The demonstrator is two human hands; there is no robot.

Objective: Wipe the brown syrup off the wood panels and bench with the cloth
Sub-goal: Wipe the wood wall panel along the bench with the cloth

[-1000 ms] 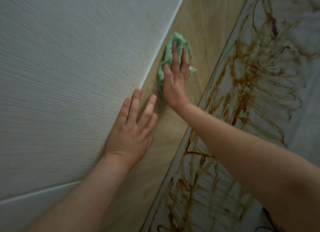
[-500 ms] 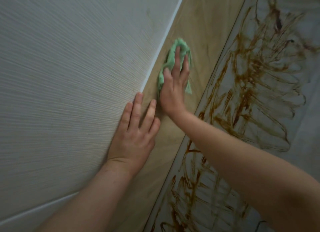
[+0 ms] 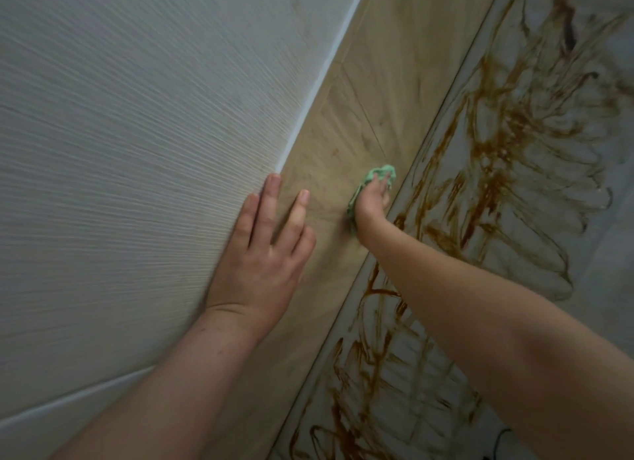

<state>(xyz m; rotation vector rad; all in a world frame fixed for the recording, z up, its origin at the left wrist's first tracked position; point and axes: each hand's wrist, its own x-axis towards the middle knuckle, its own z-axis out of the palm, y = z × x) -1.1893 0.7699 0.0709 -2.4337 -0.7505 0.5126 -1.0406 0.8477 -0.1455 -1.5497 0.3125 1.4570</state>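
I see both hands up against the panels. The left hand (image 3: pixel 260 254) lies flat and open, fingers straight and a little spread, holding nothing. Its palm rests across the line where the pale ribbed panel (image 3: pixel 137 116) meets the tan wood panel (image 3: pixel 387 65). One fingertip touches the lower end of the white strip (image 3: pixel 326 72) that runs along the pale panel's right edge.

The right hand (image 3: pixel 372 199) reaches further out and presses the green cloth (image 3: pixel 380 171) against the tan panel, close to that panel's right edge, just beside the bench (image 3: pixel 610 254). Its fingers lie over the cloth rather than wrapping round it, as far as the blur lets me judge. The cloth is bunched and shows past the fingertips and again along the left side of the wrist. The two hands are apart, with a stretch of tan panel between them.

The tan panel looks mostly free of thick syrup, showing only faint cloudy streaks and a few small dark marks above the cloth. The brown syrup (image 3: pixel 497 144) sits on the bench in heavy looping smears, running from its far end down along the edge that meets the tan panel and under the right forearm. The bench's right side is pale grey with thinner streaks.
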